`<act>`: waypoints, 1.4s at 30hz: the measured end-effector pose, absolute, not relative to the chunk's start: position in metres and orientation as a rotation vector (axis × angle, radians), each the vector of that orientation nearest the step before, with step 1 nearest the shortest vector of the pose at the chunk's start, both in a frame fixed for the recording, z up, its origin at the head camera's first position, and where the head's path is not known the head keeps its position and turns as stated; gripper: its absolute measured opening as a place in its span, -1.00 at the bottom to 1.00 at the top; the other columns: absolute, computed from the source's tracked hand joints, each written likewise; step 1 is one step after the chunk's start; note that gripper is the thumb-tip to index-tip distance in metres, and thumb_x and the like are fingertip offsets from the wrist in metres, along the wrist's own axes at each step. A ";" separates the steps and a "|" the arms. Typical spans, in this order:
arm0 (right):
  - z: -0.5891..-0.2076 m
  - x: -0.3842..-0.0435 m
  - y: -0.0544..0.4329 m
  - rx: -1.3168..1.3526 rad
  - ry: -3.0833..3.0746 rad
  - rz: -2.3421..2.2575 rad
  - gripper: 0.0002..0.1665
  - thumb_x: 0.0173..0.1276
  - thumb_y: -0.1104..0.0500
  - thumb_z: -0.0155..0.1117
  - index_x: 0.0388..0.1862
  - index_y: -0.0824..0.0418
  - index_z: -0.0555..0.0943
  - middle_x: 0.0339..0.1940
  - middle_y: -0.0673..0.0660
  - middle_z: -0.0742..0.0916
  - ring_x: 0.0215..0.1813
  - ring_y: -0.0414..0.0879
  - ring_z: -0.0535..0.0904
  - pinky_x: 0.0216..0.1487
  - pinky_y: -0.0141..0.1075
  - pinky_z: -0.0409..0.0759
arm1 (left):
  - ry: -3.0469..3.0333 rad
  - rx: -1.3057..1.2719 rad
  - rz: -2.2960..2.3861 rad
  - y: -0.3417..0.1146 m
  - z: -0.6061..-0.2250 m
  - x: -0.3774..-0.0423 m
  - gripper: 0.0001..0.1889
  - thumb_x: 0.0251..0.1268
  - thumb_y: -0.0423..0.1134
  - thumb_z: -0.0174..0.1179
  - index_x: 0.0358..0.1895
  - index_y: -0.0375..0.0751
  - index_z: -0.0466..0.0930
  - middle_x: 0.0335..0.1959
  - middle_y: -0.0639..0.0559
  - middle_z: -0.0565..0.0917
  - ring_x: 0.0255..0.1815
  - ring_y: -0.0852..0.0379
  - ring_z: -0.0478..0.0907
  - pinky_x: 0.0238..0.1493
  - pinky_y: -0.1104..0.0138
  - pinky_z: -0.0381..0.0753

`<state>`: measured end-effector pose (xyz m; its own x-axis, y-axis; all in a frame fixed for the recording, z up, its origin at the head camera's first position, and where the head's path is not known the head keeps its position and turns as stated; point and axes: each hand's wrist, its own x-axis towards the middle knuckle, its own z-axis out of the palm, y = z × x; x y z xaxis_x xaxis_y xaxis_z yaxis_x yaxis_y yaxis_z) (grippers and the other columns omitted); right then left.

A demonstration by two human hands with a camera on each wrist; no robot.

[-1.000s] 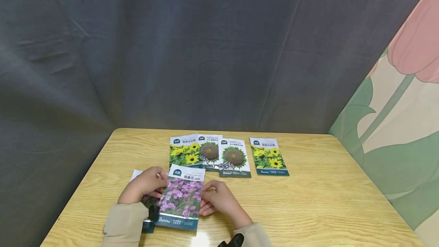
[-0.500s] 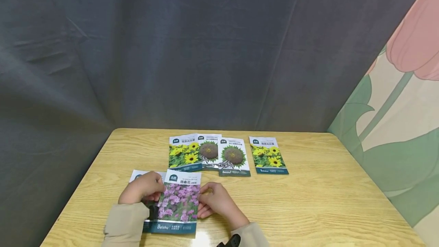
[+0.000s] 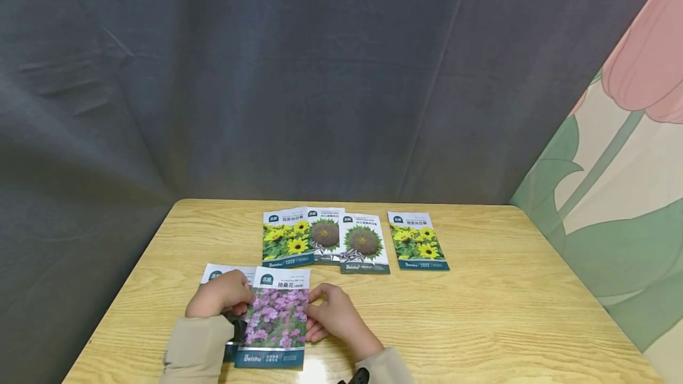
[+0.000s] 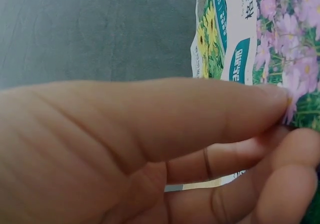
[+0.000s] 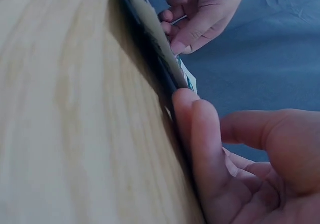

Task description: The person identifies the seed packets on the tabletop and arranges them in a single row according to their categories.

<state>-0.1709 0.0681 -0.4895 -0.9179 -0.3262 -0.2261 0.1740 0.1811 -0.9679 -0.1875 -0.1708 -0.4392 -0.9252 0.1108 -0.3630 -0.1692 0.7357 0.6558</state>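
A seed packet with pink-purple flowers is held close over the near left of the table, its front facing up. My left hand pinches its left edge; in the left wrist view the thumb lies on the printed front and the fingers curl behind. At the opposite edge, my right hand pinches between thumb and fingertips, and the right wrist view shows the packet edge-on. Another seed packet lies partly covered beneath the left hand and the held packet.
Toward the back of the wooden table lie a yellow-flower packet, an overlapped sunflower packet and another sunflower packet. Farther right is a second yellow-flower packet. A dark curtain hangs behind the table.
The pink-flower packet has come down toward the person and slightly left, no longer overlapping the yellow-flower packet behind it. Both hands keep their grip on its edges.
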 end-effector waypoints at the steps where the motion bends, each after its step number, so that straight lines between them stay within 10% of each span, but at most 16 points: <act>1: -0.490 -0.170 0.068 -0.145 2.084 -1.790 -0.85 0.38 0.39 0.22 -0.09 0.39 0.53 -0.66 0.21 0.69 -0.73 -0.15 0.61 -0.64 -0.27 0.68 | 2.564 -0.043 1.010 -0.170 -0.439 -0.187 -0.60 0.21 -0.45 0.20 -0.79 -0.13 0.40 -0.84 0.10 0.38 -0.77 0.25 0.25 -0.66 0.47 0.23; 42: -0.489 -0.172 0.069 -0.158 2.076 -1.804 -0.91 0.39 0.40 0.23 -0.21 0.38 0.48 -0.67 0.24 0.69 -0.74 -0.14 0.61 -0.65 -0.24 0.69 | 2.500 -0.023 0.878 -0.169 -0.440 -0.186 -0.64 0.27 -0.39 0.17 -0.74 -0.19 0.49 -0.80 0.11 0.44 -0.75 0.29 0.35 -0.63 0.54 0.36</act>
<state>-0.1716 0.0692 -0.4892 -0.9197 -0.3305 -0.2119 0.1637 0.1678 -0.9721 -0.1857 -0.1695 -0.4402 -0.8813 0.1414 -0.4508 -0.1716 0.7932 0.5843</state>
